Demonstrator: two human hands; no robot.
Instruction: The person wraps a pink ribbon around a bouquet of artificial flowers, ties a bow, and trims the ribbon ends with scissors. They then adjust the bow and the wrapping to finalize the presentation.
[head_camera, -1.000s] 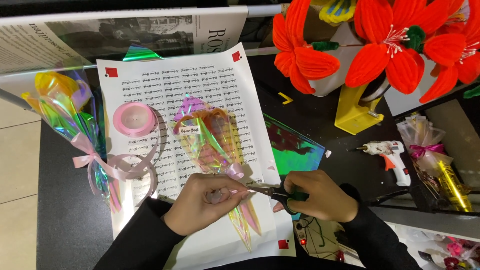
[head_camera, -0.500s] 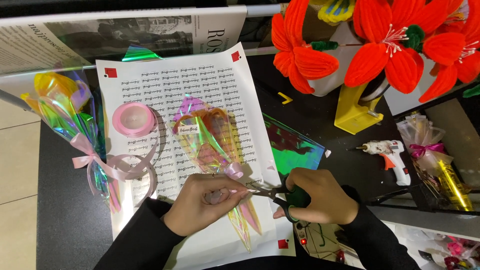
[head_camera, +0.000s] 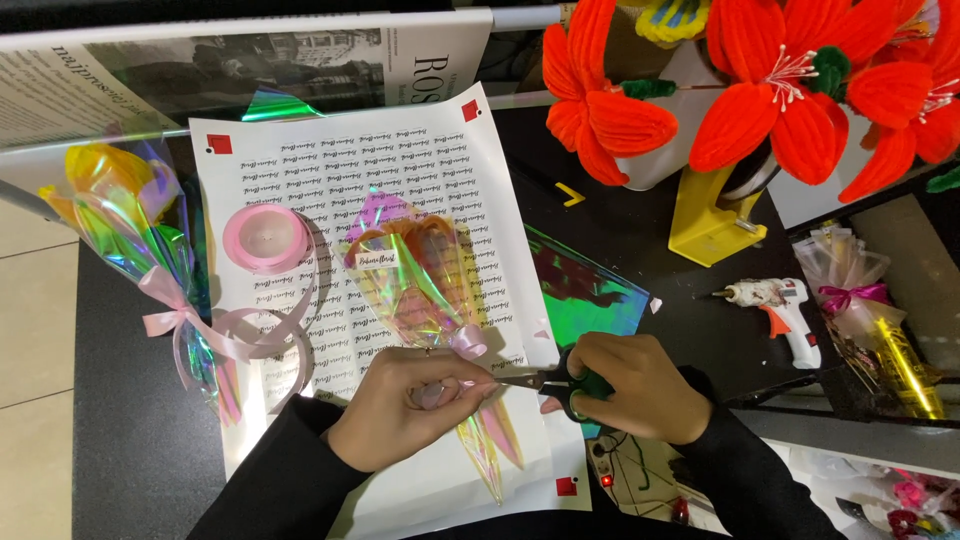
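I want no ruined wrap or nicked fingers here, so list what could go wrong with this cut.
1. The left hand pinches the pink ribbon right at the tips of the scissors held in the right hand; a fingertip could get nicked.
2. The blades sit against the iridescent wrapped flower; they might snip the film too.
3. The loose ribbon from the spool could be dragged along.

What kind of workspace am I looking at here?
Likely a handmade-flower or gift-wrapping craft bench: a pink ribbon spool, a hot glue gun, red fuzzy flowers and an iridescent-wrapped flower cone on the dark table.
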